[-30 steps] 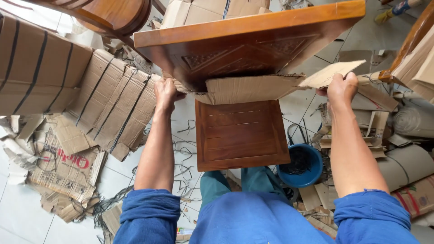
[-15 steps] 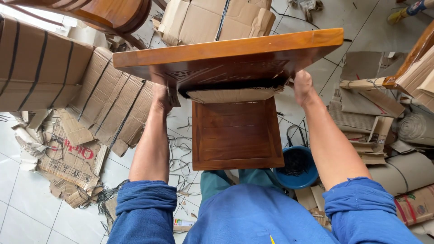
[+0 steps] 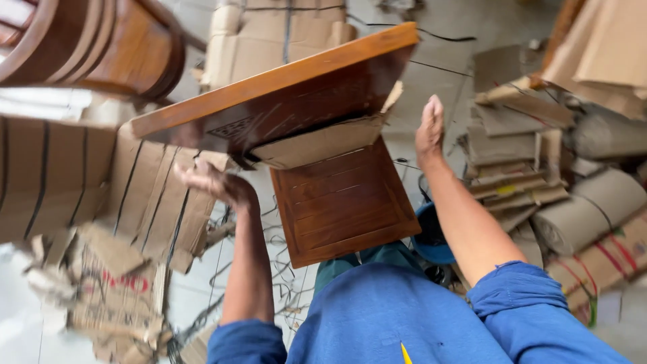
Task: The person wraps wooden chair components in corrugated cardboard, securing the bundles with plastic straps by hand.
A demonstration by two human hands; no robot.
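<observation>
Wooden table point(image 3: 283, 101) tilted betw. both open hands, left point(image 3: 212, 182) & right point(image 3: 430, 128).

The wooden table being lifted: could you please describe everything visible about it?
The wooden table is reddish-brown, glossy, with a lighter edge, tilted with its right end higher. A cardboard piece clings beneath the top, above a slatted lower shelf. The left hand is under its left side; the right hand looks open beside its right end.
</observation>
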